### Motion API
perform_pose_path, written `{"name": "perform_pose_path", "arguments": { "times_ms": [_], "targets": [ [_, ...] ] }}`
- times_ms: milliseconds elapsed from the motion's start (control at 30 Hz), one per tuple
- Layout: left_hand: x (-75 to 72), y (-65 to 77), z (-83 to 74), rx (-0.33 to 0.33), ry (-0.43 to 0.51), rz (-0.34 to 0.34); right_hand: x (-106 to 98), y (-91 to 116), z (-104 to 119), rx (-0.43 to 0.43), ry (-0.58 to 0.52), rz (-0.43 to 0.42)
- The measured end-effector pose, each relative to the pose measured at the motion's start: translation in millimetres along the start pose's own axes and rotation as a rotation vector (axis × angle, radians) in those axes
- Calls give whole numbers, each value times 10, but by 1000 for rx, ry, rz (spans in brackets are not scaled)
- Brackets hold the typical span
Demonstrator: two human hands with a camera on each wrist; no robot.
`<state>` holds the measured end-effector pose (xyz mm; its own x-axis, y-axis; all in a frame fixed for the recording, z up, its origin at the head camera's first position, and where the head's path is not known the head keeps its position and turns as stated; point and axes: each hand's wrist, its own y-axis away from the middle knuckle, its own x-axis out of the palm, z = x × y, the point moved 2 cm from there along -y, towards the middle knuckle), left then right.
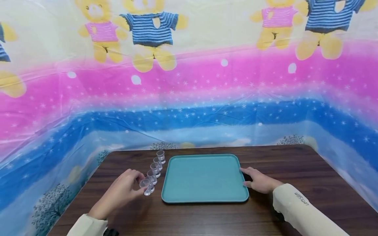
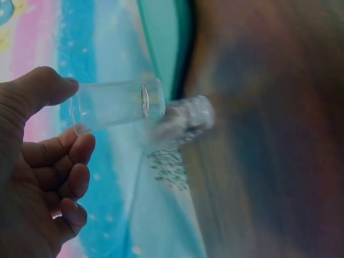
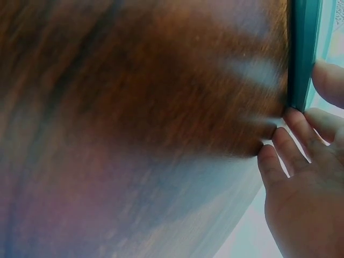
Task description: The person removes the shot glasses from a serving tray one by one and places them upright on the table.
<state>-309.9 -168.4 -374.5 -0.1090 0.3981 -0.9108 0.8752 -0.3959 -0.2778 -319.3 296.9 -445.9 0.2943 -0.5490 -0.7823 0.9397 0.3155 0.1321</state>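
Note:
My left hand [image 1: 125,188] pinches a small clear shot glass [image 2: 115,105] near its rim, between thumb and fingertips. The glass is at the near end of a slanting row of several like glasses [image 1: 155,168], left of the tray. Whether its base touches the table cannot be told. A teal rectangular tray [image 1: 203,178] lies flat in the middle of the table, bare on top. At the tray's right edge rests my right hand [image 1: 260,181], its thumb on the rim and its extended fingers against the outer side and the table.
The dark wood-grain table [image 1: 295,183] extends on both sides of the tray. Behind and beside it hangs a cloth [image 1: 206,82] printed with teddy bears and snowflakes. In the left wrist view, a neighbouring glass [image 2: 196,113] stands close to the held one, blurred.

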Motion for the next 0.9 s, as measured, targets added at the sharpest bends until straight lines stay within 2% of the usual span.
{"name": "perform_pose_path", "arguments": {
  "times_ms": [200,400,600,767,833,900],
  "targets": [
    [141,61,125,-46,-6,21,-20,30,-2,-7,-7,-2],
    [260,49,136,-58,19,11,-45,74,-15,-8,-11,-1],
    [301,25,96,-68,71,-1,-52,101,-56,10,-7,-4],
    [308,15,88,-90,70,-5,-58,94,-67,2,1,-5],
    [296,23,81,-90,50,-22,-55,99,-62,0,-4,-3],
    [264,18,53,-79,29,-66,-44,98,-63,7,-13,-2]
  ]
}}
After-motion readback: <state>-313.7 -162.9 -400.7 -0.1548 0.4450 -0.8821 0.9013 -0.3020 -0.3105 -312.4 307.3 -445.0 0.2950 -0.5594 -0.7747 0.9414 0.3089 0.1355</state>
